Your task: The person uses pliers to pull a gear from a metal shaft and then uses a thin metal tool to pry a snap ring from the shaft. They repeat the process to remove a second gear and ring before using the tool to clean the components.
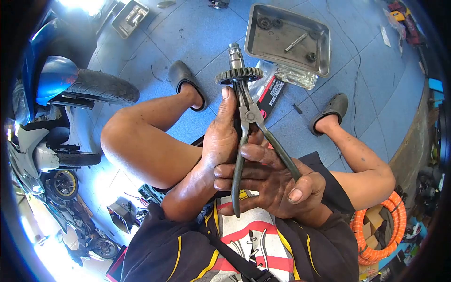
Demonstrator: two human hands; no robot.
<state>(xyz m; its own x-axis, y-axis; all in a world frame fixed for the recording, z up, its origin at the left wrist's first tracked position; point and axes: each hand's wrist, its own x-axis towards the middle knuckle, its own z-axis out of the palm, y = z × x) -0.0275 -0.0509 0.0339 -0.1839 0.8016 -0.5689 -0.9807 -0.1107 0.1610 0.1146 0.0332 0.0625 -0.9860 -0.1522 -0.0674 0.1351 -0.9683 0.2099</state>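
Note:
A gear shaft (236,56) stands upright in front of me, with a toothed gear (251,73) around it. My left hand (221,138) is closed round the lower part of the shaft, its thumb pointing up just under the gear. In my right hand (282,185) are the pliers (250,115), their handles spread apart, with the fingers across one handle and the thumb beside the other. The slim plier jaws reach up beside the shaft to the underside of the gear. Their exact tips and the shaft's lower end are hidden.
A metal tray (248,35) holds gears and a pin. Beside it lie plastic packaging (296,77) and a black-and-red box (272,97). A smaller tray (117,24) sits at upper left. Motorcycles (56,77) stand left; an orange-wrapped tyre (399,214) lies right.

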